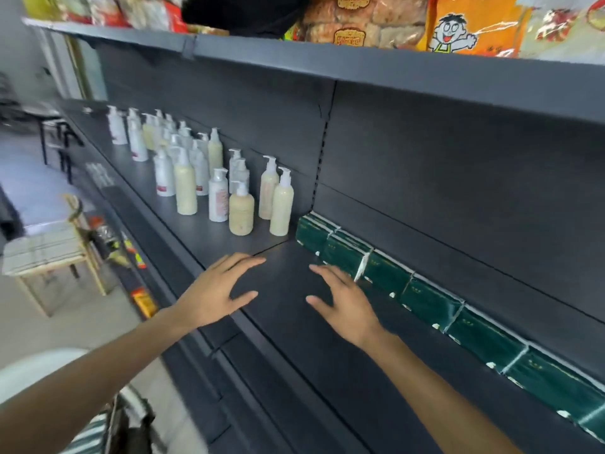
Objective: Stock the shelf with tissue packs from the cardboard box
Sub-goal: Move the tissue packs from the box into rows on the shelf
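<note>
two hands reach over the dark grey shelf (294,322) in the lower middle of the frame, both with fingers spread and holding nothing. the left hand (217,290) is just left of centre, palm down, above the shelf's front part; whether it touches the surface i cannot tell. the right hand (343,301) is just right of centre, its fingertips near the second of the tissue packs (425,299) but apparently not gripping it. those packs (dark green, with white edges) stand in a single row tight against the shelf's back panel, running from the middle of the frame down to the lower right edge. to the upper left of them, on the same shelf level, stands a cluster of pump bottles (203,172), white and cream, upright. along the top of the frame an upper shelf holds snack bags (471,24) in orange and red. at the left edge, on the floor, sits a small wooden stool (45,253).
</note>
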Demonstrator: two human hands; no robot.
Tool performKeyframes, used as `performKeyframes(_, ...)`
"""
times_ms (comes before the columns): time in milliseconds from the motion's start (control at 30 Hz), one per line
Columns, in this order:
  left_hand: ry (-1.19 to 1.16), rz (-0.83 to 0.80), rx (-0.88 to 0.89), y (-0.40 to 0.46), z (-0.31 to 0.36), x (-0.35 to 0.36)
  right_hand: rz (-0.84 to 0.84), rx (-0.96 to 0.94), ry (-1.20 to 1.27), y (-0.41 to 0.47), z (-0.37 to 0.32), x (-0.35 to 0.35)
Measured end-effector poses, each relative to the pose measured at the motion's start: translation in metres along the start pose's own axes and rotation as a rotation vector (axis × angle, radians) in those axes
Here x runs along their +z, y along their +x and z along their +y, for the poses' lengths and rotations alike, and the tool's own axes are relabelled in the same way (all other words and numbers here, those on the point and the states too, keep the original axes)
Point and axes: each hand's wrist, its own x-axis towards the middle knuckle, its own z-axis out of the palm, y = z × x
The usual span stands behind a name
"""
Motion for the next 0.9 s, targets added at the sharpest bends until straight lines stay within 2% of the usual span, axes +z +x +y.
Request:
performKeyframes(267, 0.031, -0.01, -0.178, -0.107, -0.027, -0.054, -0.11, -0.21, 0.101, 0.017, -0.068, 0.065)
performKeyframes(633, 0.138, 0.014, -0.61, -0.319, -0.085, -0.105, -0.344, -0.417, 0.157, 0.019, -0.189, 0.213)
performKeyframes(767, 0.147, -0.023, -0.773, -0.408, -0.114, -0.103, -0.44, -0.433, 0.182, 0.006, -0.228, 0.282)
performKeyframes(900, 0.11, -0.149, -0.934, -0.486, -0.154, -0.082, -0.513, -0.383, 0.209, -0.012, -0.255, 0.363)
